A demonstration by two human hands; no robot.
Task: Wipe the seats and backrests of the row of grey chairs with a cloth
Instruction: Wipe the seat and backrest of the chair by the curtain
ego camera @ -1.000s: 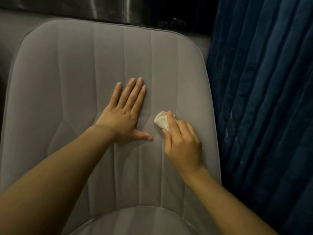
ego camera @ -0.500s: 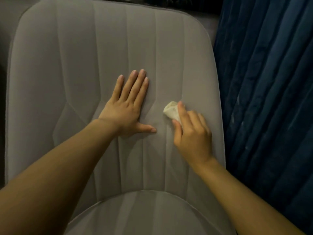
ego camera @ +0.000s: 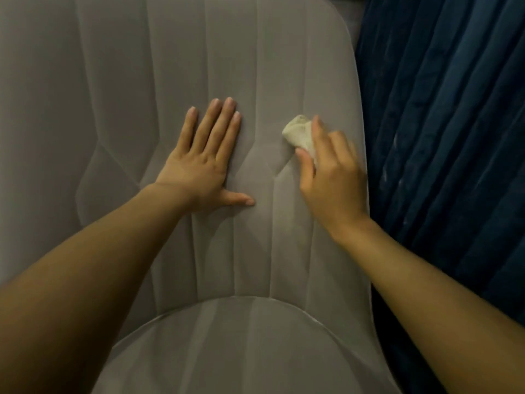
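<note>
Here, a person's left hand (ego camera: 203, 169) lies flat with fingers straight and thumb splayed against the channel-stitched backrest (ego camera: 176, 66) of a grey chair, while the right hand (ego camera: 331, 177) pinches a small bunched cream cloth (ego camera: 298, 132) between thumb and fingers and holds it against the backrest near its right edge. The chair's rounded seat (ego camera: 241, 351) curves below both bare forearms, and a dark blue pleated curtain (ego camera: 443, 137) hangs just beside the chair on the right.
</note>
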